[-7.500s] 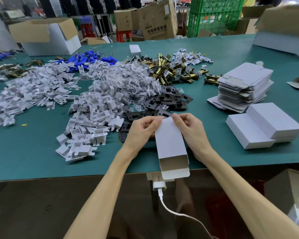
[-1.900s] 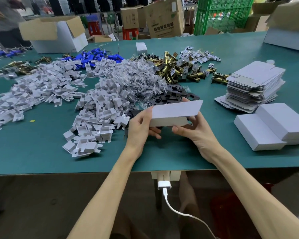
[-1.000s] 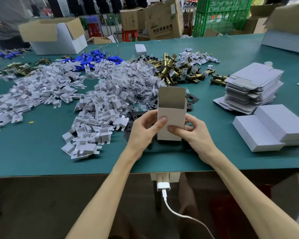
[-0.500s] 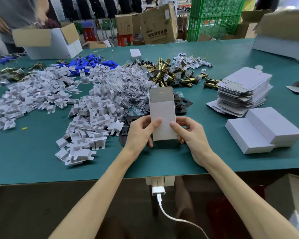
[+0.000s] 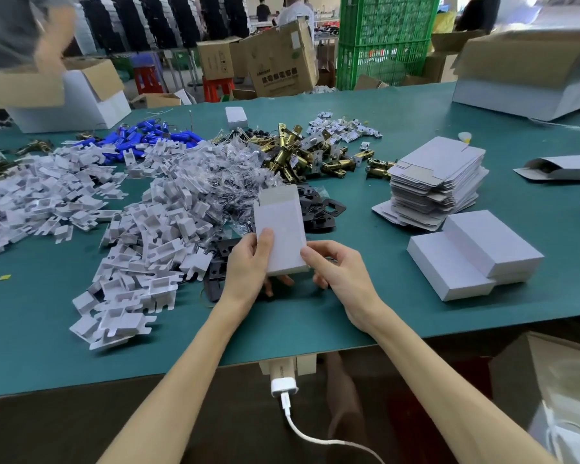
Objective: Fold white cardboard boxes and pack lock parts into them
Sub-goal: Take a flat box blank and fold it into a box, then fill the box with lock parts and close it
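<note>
I hold a small white cardboard box (image 5: pixel 282 229) upright over the green table (image 5: pixel 365 306), its open end pointing away from me with a grey flap showing. My left hand (image 5: pixel 248 266) grips its lower left side, thumb on the front face. My right hand (image 5: pixel 335 269) holds the lower right corner, thumb at the edge. Just behind the box lie black lock plates (image 5: pixel 318 209), brass latch bolts (image 5: pixel 302 155), clear bagged parts (image 5: pixel 231 169) and a heap of white cardboard inserts (image 5: pixel 141 242).
A stack of flat box blanks (image 5: pixel 439 182) and two closed white boxes (image 5: pixel 472 259) sit at the right. Blue parts (image 5: pixel 141 139) lie further back. Large cartons (image 5: pixel 529 75) stand at the table's far corners, where another person's arm (image 5: pixel 47 45) reaches. A charger cable (image 5: pixel 288 406) hangs below the table's edge.
Since 7.5 s ago the box was turned round from open end toward me, through sideways, to open end away. In the last second it has tipped slightly left and its top flap has lowered.
</note>
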`<state>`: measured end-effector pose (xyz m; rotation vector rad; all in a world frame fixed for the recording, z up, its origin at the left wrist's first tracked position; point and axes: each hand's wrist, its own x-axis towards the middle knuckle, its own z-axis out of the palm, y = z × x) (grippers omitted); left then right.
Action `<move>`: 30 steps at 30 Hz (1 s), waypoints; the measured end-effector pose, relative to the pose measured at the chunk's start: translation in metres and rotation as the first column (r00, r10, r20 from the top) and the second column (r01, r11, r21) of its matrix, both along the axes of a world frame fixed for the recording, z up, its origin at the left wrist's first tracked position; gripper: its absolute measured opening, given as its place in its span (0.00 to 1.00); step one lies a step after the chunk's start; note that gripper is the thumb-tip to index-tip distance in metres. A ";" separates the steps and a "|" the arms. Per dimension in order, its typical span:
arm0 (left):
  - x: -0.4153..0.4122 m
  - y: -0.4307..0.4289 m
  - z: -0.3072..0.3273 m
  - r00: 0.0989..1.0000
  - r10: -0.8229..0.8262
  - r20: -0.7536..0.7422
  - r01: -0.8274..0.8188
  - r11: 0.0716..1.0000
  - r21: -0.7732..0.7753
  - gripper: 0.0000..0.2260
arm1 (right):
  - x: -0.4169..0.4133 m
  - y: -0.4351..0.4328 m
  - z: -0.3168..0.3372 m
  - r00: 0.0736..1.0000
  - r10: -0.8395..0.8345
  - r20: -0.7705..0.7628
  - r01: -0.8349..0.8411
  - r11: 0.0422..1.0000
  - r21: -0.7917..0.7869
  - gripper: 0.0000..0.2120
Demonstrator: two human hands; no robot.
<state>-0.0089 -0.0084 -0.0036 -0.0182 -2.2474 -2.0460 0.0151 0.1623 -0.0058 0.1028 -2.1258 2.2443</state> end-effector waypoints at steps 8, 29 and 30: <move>0.000 -0.001 -0.001 1.000 -0.009 0.006 0.009 1.000 0.017 0.20 | 0.000 -0.002 0.001 1.000 0.006 -0.007 -0.005 1.000 0.015 0.08; -0.001 -0.003 0.000 0.999 0.019 0.040 -0.024 0.993 0.114 0.22 | -0.219 -0.038 0.066 0.982 -0.012 -0.189 0.165 0.545 0.822 0.31; -0.002 -0.003 -0.001 0.999 0.017 0.042 -0.022 0.993 0.112 0.21 | -0.228 -0.040 0.063 0.984 -0.010 -0.178 0.158 0.506 0.848 0.33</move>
